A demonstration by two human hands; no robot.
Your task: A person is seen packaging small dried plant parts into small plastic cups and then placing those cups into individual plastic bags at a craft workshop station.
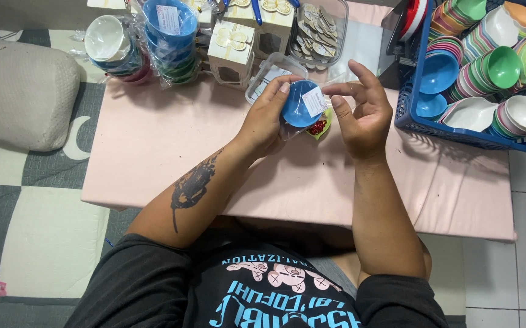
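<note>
My left hand (264, 119) grips a small stack of bowls in clear wrap, with a blue bowl (296, 107) facing me, over the pink table (172, 152). Green and red show under the blue one. My right hand (360, 109) pinches a small white paper label (315, 101) against the blue bowl's rim, its other fingers spread. Both hands meet above the middle of the table.
A blue basket (457, 130) of several coloured bowls stands at the right. Wrapped bowl stacks (147, 42) and small cardboard boxes (231, 51) lie at the back, beside a clear tub of tags (317, 30). A grey cushion (20, 91) sits left on the patterned mat.
</note>
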